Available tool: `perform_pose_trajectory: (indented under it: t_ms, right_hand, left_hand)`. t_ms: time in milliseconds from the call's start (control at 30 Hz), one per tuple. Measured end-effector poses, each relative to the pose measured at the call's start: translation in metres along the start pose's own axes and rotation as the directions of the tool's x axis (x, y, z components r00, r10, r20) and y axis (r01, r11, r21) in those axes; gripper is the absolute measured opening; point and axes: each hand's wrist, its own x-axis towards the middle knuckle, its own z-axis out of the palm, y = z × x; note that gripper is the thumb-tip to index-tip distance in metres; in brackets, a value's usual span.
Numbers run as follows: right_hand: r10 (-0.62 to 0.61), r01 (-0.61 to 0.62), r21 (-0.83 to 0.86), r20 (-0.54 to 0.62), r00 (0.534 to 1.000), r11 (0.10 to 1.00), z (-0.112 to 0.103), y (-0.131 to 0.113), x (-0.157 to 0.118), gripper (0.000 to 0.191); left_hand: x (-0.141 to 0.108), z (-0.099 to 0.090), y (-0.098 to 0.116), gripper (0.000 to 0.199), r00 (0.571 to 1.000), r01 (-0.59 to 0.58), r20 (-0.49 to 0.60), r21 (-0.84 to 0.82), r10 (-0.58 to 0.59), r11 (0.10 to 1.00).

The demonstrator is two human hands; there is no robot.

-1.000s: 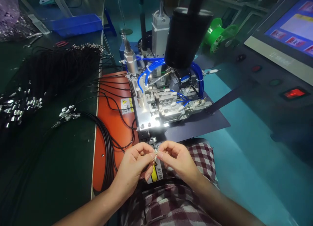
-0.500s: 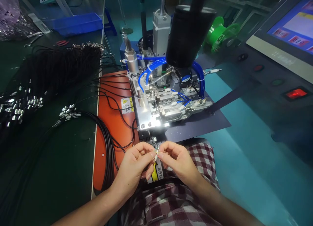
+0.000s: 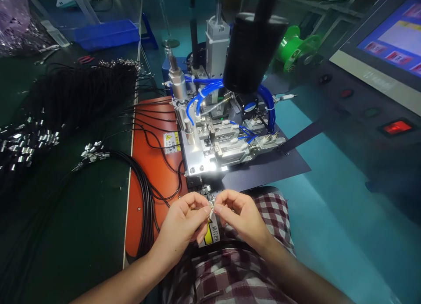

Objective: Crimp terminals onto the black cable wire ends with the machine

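Pinched between the thumb and finger of my left hand [image 3: 186,218] is the end of a cable, mostly hidden by the fingers. My right hand [image 3: 241,214] has its thumb and forefinger closed on the fine light-coloured wires [image 3: 212,205] at that end. The fingertips of both hands nearly meet in front of the machine's lower edge. Just beyond them is the metal machine [image 3: 226,146] with clamps and blue air hoses. A black cable bundle [image 3: 146,198] curves down over the orange plate [image 3: 134,234] left of my left hand.
On the dark bench at left lie a pile of black cables [image 3: 88,89] with metal-tipped ends and a blue tray [image 3: 105,34]. A black cylinder [image 3: 253,54] hangs above the machine. To the right stand a control panel with a screen [image 3: 391,41] and a green spool [image 3: 294,49].
Both hands keep their pinch at nearly the same place, with only slight fingertip movement at the wires. The view has shifted very slightly.
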Motion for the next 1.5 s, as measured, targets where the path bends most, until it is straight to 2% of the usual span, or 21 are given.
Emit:
perform_pose_trajectory:
  t_ms: [133, 267, 533, 733, 967, 1167, 1267, 1400, 1467, 1500]
  right_hand:
    - [0.001, -0.001, -0.005, 0.007, 1.000, 1.000, -0.001, 0.000, 0.001, 0.010]
    - [0.017, -0.019, 0.071, 0.040, 0.999, 0.997, -0.002, 0.005, 0.001, 0.013]
    - [0.026, -0.028, 0.120, 0.019, 0.999, 0.992, 0.005, 0.011, -0.001, 0.018]
    - [-0.086, 0.083, -0.092, -0.031, 0.996, 0.992, 0.006, 0.007, -0.004, 0.015]
    - [0.049, -0.050, 0.091, 0.012, 0.999, 0.995, 0.001, 0.005, 0.000, 0.021]
    - [-0.002, -0.002, -0.082, -0.048, 0.999, 0.997, 0.001, 0.002, -0.001, 0.016]
    - [-0.117, 0.100, -0.210, -0.066, 0.991, 0.973, 0.002, 0.003, -0.002, 0.009]
    - [-0.294, 0.262, -0.366, -0.032, 0.955, 0.893, 0.003, 0.001, -0.005, 0.012]
    - [-0.277, 0.247, -0.344, -0.041, 0.960, 0.906, 0.004, 0.000, -0.005, 0.013]
    - [-0.222, 0.200, -0.289, -0.047, 0.974, 0.936, 0.004, 0.000, -0.005, 0.014]
  left_hand:
    - [0.001, -0.001, -0.002, 0.015, 1.000, -0.006, 0.015, -0.001, 0.006, 1.000]
    - [0.001, -0.001, -0.004, 0.016, 1.000, -0.003, -0.009, -0.024, 0.003, 1.000]
    - [-0.001, 0.002, -0.002, 0.018, 0.999, -0.021, -0.031, -0.048, 0.020, 0.999]
    - [0.000, 0.001, -0.001, 0.017, 1.000, -0.023, -0.017, -0.064, 0.022, 0.998]
    - [0.000, -0.001, -0.001, 0.017, 1.000, -0.004, -0.026, -0.047, 0.003, 0.999]
    - [0.001, -0.001, 0.001, 0.018, 1.000, -0.018, -0.004, -0.051, 0.018, 0.999]
    - [0.001, -0.002, 0.001, 0.018, 1.000, -0.020, 0.005, -0.061, 0.020, 0.998]
    - [0.001, -0.001, 0.000, 0.020, 1.000, -0.016, -0.005, -0.053, 0.016, 0.998]
    - [0.000, 0.001, 0.000, 0.021, 0.999, -0.035, -0.042, -0.020, 0.034, 0.999]
    - [-0.001, 0.002, -0.001, 0.022, 0.996, -0.052, -0.068, 0.000, 0.052, 0.999]
